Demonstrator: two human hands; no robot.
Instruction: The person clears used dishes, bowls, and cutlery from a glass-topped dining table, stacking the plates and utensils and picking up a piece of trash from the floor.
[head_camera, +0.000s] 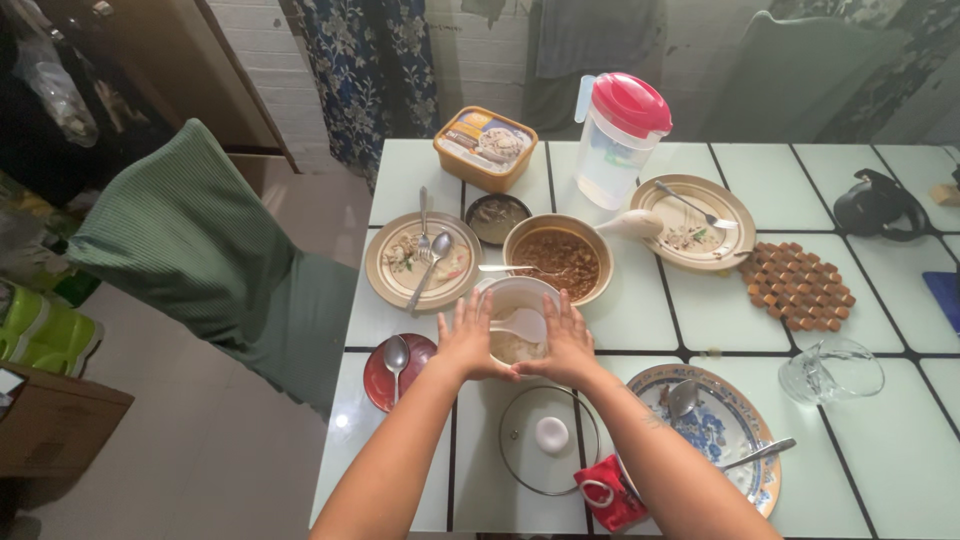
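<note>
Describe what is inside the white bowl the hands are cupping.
Inside the white bowl lies a white plastic serving spoon over pale food, probably rice. The left hand and right hand cover the bowl's near sides, so how full it is cannot be seen.

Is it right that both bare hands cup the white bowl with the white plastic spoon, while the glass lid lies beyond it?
Not quite. The head view shows both hands cupping the white bowl with its white plastic spoon, but the glass lid lies nearer the person.

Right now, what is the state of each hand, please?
Left hand: open, fingers spread, pressed on the white bowl.
Right hand: open, fingers spread, pressed on the same bowl's other side.
</note>
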